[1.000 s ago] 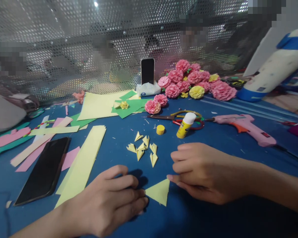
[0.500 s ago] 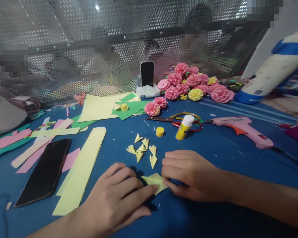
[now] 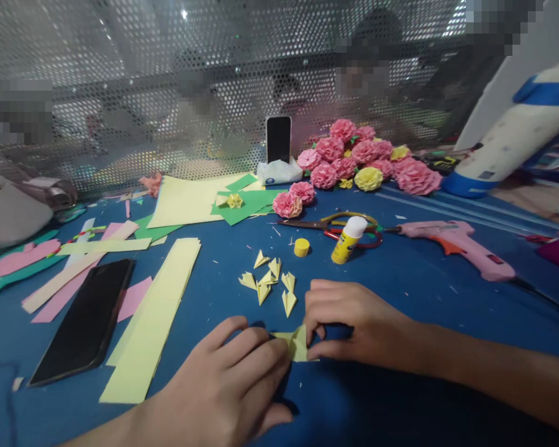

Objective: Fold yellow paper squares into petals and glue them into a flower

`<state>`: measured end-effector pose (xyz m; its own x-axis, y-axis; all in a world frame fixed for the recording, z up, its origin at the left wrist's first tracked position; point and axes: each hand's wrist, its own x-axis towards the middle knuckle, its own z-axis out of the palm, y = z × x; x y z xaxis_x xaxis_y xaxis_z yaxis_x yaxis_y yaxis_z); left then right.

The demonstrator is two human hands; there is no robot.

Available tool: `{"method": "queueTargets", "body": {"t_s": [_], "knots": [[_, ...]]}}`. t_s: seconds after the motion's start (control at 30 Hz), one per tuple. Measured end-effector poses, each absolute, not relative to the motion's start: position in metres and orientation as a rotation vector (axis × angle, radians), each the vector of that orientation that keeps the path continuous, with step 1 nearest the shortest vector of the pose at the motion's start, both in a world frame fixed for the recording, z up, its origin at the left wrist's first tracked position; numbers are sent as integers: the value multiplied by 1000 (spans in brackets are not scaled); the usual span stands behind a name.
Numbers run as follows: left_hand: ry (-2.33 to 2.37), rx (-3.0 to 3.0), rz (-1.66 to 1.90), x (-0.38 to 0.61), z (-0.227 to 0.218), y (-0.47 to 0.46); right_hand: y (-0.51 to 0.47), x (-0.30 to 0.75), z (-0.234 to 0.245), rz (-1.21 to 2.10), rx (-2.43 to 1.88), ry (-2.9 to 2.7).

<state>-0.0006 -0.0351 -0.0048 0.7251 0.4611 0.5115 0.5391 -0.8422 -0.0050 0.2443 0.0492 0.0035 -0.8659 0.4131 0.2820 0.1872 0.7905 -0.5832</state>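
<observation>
A small piece of pale yellow paper (image 3: pixel 298 345) lies on the blue table between my two hands, its right side folded up. My left hand (image 3: pixel 246 366) presses on the paper's left part, fingers bent and held together, tips partly hidden. At the right edge, my right hand (image 3: pixel 354 316) pinches the raised flap between thumb and forefinger. Just beyond them lie several small folded yellow paper pieces (image 3: pixel 265 277), pointed in shape. Behind these stand a yellow cap (image 3: pixel 301 248) and an uncapped glue stick (image 3: pixel 348 242).
Scissors (image 3: pixel 302 223) lie behind the glue stick, with a pink glue gun (image 3: pixel 466 242) to the right. Pink paper flowers (image 3: pixel 328 149) are heaped at the back. Leftward are yellow paper strips (image 3: pixel 153 316) and a black phone (image 3: pixel 84 323). Another phone (image 3: pixel 278 139) stands upright before a perforated metal panel (image 3: pixel 149 105).
The paper's right side has been lifted and folded inward by my right hand. My left fingers have drawn closer together on the paper. The view has shifted slightly.
</observation>
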Motion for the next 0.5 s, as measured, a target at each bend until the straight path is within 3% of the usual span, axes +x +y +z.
{"method": "queueTargets", "body": {"t_s": [0.23,0.5], "knots": [[-743,-2675,-710,1,-5,-44,47,242,0,853,-586,-2557],[-665,-2650,-711,1,-2,-45,45,242,-1,491,-363,-2637]]}}
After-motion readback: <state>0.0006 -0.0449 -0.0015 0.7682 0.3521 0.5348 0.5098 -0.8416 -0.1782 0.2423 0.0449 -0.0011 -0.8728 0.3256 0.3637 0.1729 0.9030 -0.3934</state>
